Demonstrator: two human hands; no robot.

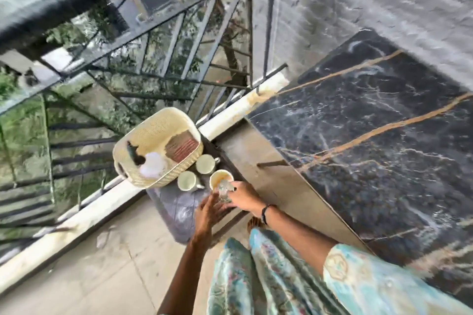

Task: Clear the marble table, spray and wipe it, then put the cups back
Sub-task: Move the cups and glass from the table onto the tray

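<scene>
Woven cream basket (153, 133) sits left on a low dark stool (179, 210) by the railing (128, 41). Two pale cups (186, 180) (206, 163) and a tan cup (220, 178) stand beside it. The left hand (207, 212), fingers loose, and right hand (243, 195), fingers gripping, meet at a clear glass (223, 190). The marble worktop (371, 135) lies right.

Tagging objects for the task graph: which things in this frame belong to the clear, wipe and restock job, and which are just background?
Job:
marble table
two pale mugs
cream cup
clear glass between both hands, right hand, left hand
woven basket holding a spray bottle and cloth

Background:
railing
brick wall
</scene>
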